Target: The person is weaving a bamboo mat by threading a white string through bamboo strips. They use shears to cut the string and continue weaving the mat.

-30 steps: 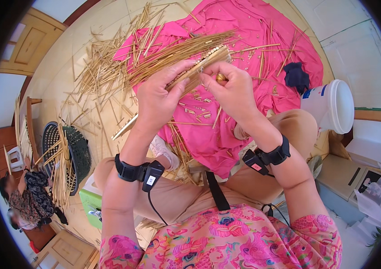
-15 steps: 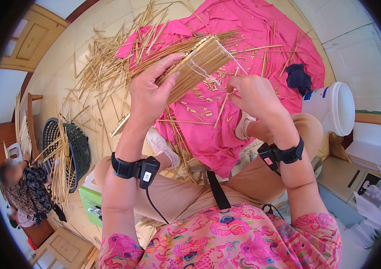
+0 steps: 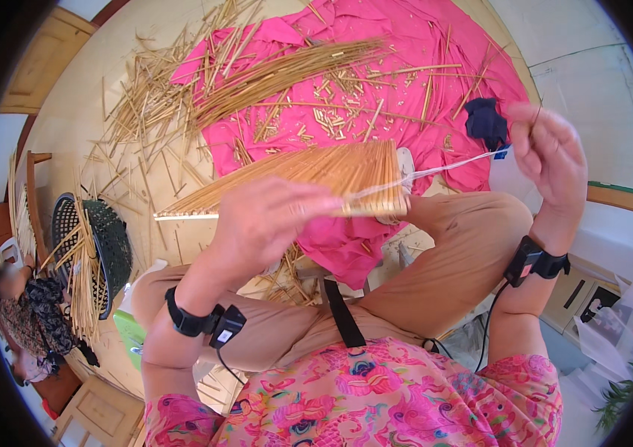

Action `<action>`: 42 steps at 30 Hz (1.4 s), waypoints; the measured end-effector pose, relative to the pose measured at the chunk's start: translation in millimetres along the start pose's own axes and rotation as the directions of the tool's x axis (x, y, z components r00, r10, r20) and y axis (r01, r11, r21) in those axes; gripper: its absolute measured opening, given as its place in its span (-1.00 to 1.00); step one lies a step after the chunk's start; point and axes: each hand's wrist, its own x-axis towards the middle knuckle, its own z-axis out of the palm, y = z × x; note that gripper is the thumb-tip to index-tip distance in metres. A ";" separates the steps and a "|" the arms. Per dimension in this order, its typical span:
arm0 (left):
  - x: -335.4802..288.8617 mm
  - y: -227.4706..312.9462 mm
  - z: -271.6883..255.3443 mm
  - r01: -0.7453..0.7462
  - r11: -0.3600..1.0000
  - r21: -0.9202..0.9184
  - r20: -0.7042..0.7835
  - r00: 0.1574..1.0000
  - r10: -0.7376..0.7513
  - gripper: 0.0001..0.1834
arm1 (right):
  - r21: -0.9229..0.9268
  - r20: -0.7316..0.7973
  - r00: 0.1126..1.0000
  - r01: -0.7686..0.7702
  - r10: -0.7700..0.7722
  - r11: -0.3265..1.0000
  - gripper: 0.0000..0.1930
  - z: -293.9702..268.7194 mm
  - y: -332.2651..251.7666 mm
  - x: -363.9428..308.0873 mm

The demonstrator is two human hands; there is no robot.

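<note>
My left hand point(image 3: 260, 223) grips the near edge of a fan-shaped panel of golden straw stalks point(image 3: 331, 167), its fingers wrapped over it. The panel lies tilted above my knees, narrowing to a point on the left. White thread point(image 3: 454, 162) runs from the panel's right end, stretched up to my right hand point(image 3: 551, 153). That hand is raised well out to the right, its fingers pinched together. A thin dark line shows above the fingertips; whether it is a needle I cannot tell.
A pink cloth point(image 3: 421, 45) covers the floor ahead, with a bundle of stalks point(image 3: 287, 74) and cut pieces. Dark cloth point(image 3: 486, 123) lies at its right. Left stand a dark green basket point(image 3: 115, 242) holding stalks and a green stool point(image 3: 128, 328). Another person point(image 3: 41, 313) sits far left.
My right hand has swung out to the right, pulling the thread long. The panel has come lower and turned its broad end nearer, with my left hand still on it.
</note>
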 end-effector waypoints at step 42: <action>-22.6 30.4 30.1 -0.125 0.987 -0.097 0.459 0.874 0.156 -0.51 | -0.231 -0.808 0.561 -0.020 -0.181 0.973 -0.81 -219.5 143.8 74.3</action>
